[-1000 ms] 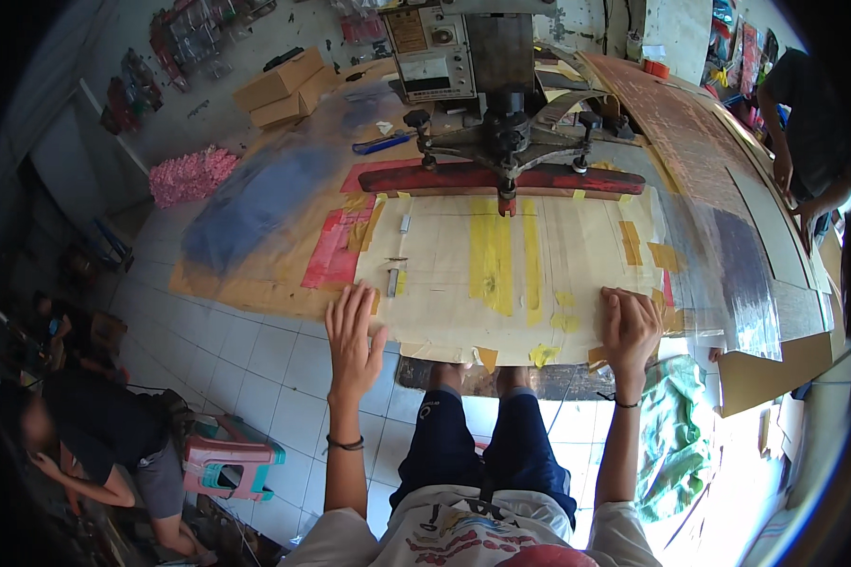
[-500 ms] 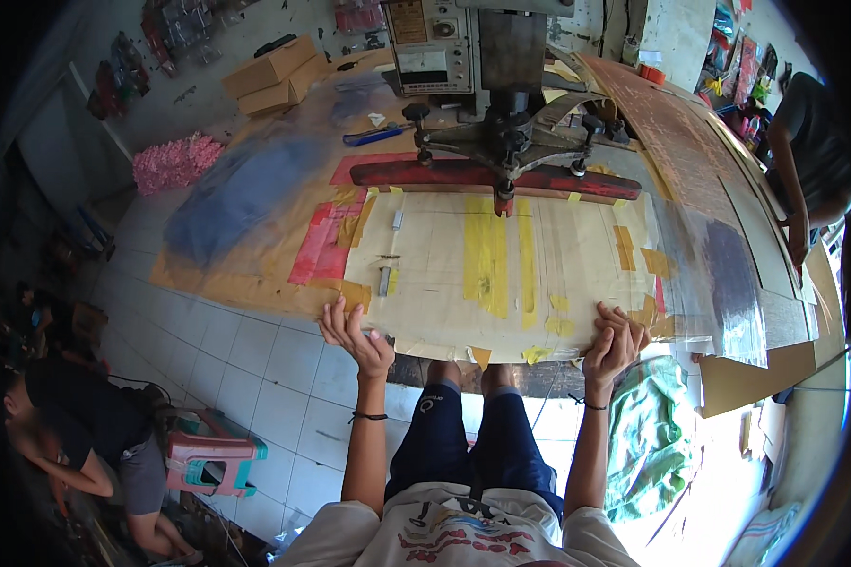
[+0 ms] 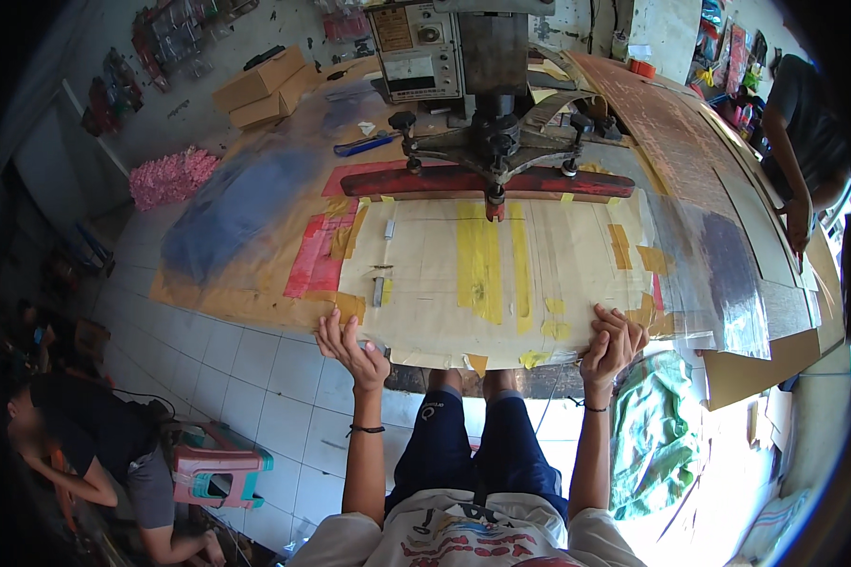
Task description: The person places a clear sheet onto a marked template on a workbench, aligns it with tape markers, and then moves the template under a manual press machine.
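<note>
My left hand (image 3: 355, 353) rests at the front left corner of a pale, taped board (image 3: 416, 274), its fingers stretched apart on the edge. At the front right corner my right hand (image 3: 614, 348) touches the same board, fingers apart and slightly bent. Yellow tape strips (image 3: 480, 265) run across the board, and small metal pieces (image 3: 378, 291) sit near its left side. A long red-edged press bar (image 3: 416, 181) lies along the board's far edge, under the dark metal head of a press (image 3: 496, 142). What my fingers touch underneath is hidden.
Clear plastic sheeting (image 3: 241, 203) spreads over the table's left; more plastic (image 3: 728, 274) hangs at the right. A blue cutter knife (image 3: 364, 145) and cardboard boxes (image 3: 265, 90) lie farther back. One person (image 3: 95, 444) sits at the lower left beside a stool (image 3: 219, 468); another (image 3: 804, 142) stands right.
The view has shifted slightly, so press and board appear a little farther left. Both my hands stay at the board's front corners. The seated person's arm and leg have shifted.
</note>
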`<action>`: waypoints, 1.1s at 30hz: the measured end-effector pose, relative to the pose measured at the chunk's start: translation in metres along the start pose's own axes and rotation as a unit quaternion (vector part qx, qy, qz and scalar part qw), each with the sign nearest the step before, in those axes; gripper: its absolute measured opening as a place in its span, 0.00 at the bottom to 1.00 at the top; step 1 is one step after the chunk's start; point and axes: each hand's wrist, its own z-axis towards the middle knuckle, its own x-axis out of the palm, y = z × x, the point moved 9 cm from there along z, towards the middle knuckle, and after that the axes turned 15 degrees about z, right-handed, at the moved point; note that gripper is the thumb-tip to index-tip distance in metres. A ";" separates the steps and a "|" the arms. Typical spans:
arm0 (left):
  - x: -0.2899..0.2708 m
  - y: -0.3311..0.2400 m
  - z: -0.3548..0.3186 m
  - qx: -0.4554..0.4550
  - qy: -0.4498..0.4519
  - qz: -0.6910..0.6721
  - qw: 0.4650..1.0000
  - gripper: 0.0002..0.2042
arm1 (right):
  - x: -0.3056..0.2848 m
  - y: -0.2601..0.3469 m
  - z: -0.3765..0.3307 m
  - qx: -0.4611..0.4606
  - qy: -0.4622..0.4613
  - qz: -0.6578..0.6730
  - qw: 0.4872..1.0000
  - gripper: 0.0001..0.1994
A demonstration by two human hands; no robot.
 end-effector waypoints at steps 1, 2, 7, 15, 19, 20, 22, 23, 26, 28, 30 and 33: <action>0.000 0.000 0.002 -0.002 0.006 -0.004 1.000 0.22 | 0.001 0.000 0.000 0.003 0.007 0.004 1.000 0.13; -0.003 0.000 0.002 0.000 0.003 -0.007 1.000 0.22 | -0.001 0.001 -0.002 0.002 0.003 0.001 1.000 0.13; -0.004 0.000 -0.003 0.004 0.002 0.002 1.000 0.22 | -0.001 -0.001 -0.013 0.009 -0.005 -0.011 1.000 0.07; -0.008 -0.004 0.001 0.011 0.004 -0.001 1.000 0.23 | -0.003 -0.003 -0.014 0.024 -0.007 -0.006 1.000 0.03; -0.008 -0.004 0.002 0.014 0.016 0.004 1.000 0.22 | -0.004 -0.002 -0.015 0.041 0.004 -0.001 0.999 0.03; -0.007 -0.004 0.002 0.012 0.019 0.005 1.000 0.22 | -0.003 -0.003 -0.016 0.044 0.004 0.001 0.999 0.04; -0.009 -0.004 0.003 0.002 0.017 0.003 1.000 0.22 | -0.003 -0.002 -0.017 0.047 0.006 0.005 0.999 0.04; -0.009 -0.003 0.003 -0.007 0.015 0.000 1.000 0.21 | -0.002 -0.003 -0.017 0.050 0.009 0.004 0.999 0.04; -0.008 -0.006 0.004 0.003 0.017 0.006 1.000 0.22 | -0.003 -0.003 -0.018 0.051 0.012 0.003 0.999 0.05; -0.010 -0.006 0.005 0.003 0.019 0.006 1.000 0.22 | -0.003 -0.004 -0.018 0.048 0.012 0.000 0.999 0.06; -0.011 -0.007 0.005 0.003 0.021 0.005 1.000 0.22 | -0.003 -0.003 -0.018 0.053 0.013 0.007 0.998 0.06; -0.012 -0.006 0.005 0.000 0.023 0.004 1.000 0.22 | -0.003 -0.002 -0.019 0.053 0.015 0.008 0.998 0.06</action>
